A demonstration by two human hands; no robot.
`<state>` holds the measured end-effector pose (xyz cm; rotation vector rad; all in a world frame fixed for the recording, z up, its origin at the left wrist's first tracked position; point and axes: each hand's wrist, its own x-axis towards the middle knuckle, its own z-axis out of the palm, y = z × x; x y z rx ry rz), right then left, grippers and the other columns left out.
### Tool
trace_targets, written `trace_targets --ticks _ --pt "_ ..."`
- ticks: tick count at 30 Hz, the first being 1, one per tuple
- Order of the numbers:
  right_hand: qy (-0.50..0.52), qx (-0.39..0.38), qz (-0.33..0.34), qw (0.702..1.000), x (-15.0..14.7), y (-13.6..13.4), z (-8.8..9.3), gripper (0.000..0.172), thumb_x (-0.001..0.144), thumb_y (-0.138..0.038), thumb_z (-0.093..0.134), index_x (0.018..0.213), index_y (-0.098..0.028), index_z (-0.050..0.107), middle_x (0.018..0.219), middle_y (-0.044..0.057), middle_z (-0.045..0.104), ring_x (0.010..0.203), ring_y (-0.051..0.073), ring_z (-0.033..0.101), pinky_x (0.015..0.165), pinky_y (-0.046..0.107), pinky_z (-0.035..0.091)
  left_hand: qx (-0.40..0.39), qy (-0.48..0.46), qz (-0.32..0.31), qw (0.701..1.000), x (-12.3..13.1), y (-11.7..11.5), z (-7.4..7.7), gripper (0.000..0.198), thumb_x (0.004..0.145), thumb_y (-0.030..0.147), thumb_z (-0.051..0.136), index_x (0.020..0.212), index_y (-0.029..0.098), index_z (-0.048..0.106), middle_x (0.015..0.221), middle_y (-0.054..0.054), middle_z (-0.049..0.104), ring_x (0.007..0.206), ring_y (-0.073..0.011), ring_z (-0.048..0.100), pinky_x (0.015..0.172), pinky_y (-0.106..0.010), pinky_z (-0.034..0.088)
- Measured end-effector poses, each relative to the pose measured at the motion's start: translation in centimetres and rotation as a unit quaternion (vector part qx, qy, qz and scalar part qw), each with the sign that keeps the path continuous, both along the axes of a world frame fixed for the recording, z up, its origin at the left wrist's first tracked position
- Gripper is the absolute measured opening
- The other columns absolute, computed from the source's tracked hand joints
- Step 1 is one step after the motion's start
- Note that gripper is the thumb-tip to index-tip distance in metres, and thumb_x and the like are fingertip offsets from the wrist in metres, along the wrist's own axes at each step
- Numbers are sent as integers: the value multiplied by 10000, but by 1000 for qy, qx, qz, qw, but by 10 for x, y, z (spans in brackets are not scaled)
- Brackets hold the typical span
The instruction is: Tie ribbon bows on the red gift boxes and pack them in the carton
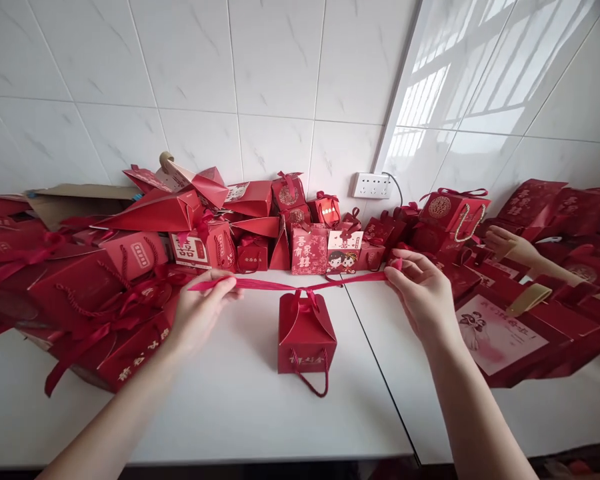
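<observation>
looking along from the left, we see a heap of red gift boxes piled on the white table, with an open cardboard carton at its far side. just right of that heap is our left hand, its thumb and fingertips pinching one end of a red ribbon. the ribbon runs nearly level to the middle, where it meets the top of a small red box. this box stands upright on the table, left of a dark seam, with gold lettering on its front and a twisted cord handle drooping on the near side. behind it, more red boxes and bags line the far edge, one showing a cartoon couple, below a power strip on the tiled wall. to the right, our right hand pinches the ribbon's other end between thumb and fingers. farther right, what looks like another person's hand reaches among red bags; we cannot tell whether it grips anything. nearer lies a pink-and-white card beside a gold ribbon loop.
</observation>
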<state>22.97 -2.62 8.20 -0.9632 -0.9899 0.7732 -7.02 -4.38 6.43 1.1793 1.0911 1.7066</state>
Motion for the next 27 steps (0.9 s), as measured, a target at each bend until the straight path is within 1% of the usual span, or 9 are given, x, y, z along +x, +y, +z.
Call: trace_targets --ticks 5,8,11,14,16,18,21,24,27 --pt "-33 -75 -29 996 27 -14 -35 446 521 -287 792 913 -208 594 766 -15 554 640 108 525 599 257 470 -133 110 67 983 -22 -15 -18 215 579 326 698 636 163 570 526 11 602 543 -157 607 619 -310 550" --pt "-107 -120 -49 986 44 -24 -53 478 556 -354 751 976 -202 580 855 27 554 627 124 528 562 279 466 -157 214 79 961 -33 -19 -29 234 605 374 660 661 179 544 523 9 611 538 -177 621 605 -315 541" --pt "-240 -196 -45 950 55 -31 -68 475 586 -363 697 1016 -196 584 954 73 562 620 150 561 515 292 449 -180 363 52 913 -41 -22 -39 200 657 378 599 650 191 529 566 -12 624 582 -209 637 622 -325 517" --pt "-382 -221 -23 897 46 -32 -75 392 623 -372 681 969 -195 626 1023 113 567 789 235 617 621 351 487 -159 503 44 848 -39 -23 -41 265 666 349 592 871 182 587 922 -93 677 836 -279 658 732 -363 502" --pt "-418 -176 6 891 27 -29 -71 349 698 -439 646 955 -202 638 1066 120 571 929 262 603 757 388 483 -96 533 36 840 -29 -22 -35 444 683 341 587 1098 188 547 1203 -118 582 1089 -301 573 878 -380 459" --pt "-406 -122 74 903 3 -24 -64 383 774 -518 576 981 -200 626 1094 112 581 991 249 585 836 389 459 -75 517 -42 851 -15 -19 -25 449 742 374 552 1159 211 528 1269 -92 541 1179 -279 510 939 -354 420" --pt "-373 -93 191 903 -28 -15 -51 437 795 -591 541 904 -173 604 946 81 631 866 196 593 754 324 461 -142 453 -202 857 6 -11 -12 337 809 494 496 967 213 594 1030 -40 633 955 -219 600 771 -269 451" --pt "-348 -153 265 886 -40 -9 -43 486 783 -643 530 708 -163 536 657 13 581 549 106 487 514 242 376 -192 393 -286 853 16 -2 -9 417 805 585 475 718 181 533 705 7 573 664 -151 562 593 -233 389" --pt "-310 -195 321 874 -37 -6 -45 522 779 -662 522 649 -157 505 592 -11 534 448 62 393 423 210 280 -205 321 -340 860 15 5 -12 452 780 619 502 674 181 475 538 40 476 522 -117 475 528 -229 332"
